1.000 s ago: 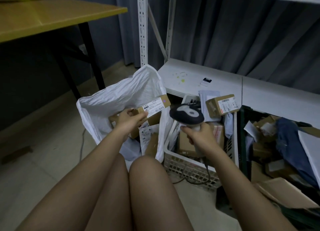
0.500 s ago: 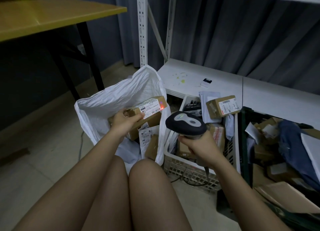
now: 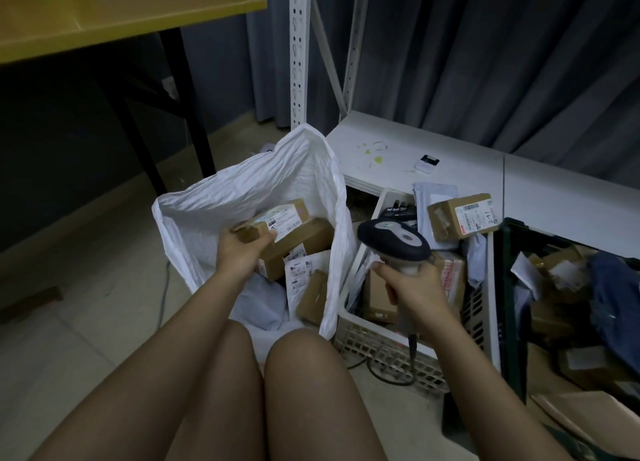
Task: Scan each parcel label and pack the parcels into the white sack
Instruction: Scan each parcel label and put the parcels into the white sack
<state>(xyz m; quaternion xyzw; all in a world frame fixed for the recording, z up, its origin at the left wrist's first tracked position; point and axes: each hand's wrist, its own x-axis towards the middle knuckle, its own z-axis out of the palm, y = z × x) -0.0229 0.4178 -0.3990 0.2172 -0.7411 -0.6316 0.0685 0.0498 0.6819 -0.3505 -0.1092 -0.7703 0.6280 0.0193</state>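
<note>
Cardboard-brown parcel with a white label (image 3: 282,218) sits gripped in my left hand (image 3: 239,249) over the crinkled white plastic sack (image 3: 242,187), centre frame; I should lower it flat onto the boxes inside, my right hand (image 3: 412,287) clenching the grey handheld scanner (image 3: 394,241)

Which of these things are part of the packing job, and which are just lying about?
Job: left hand gripping a box over the white sack; right hand gripping the scanner; white crate of parcels.

Lying about: yellow table, shelf, curtain, dark crate.
</note>
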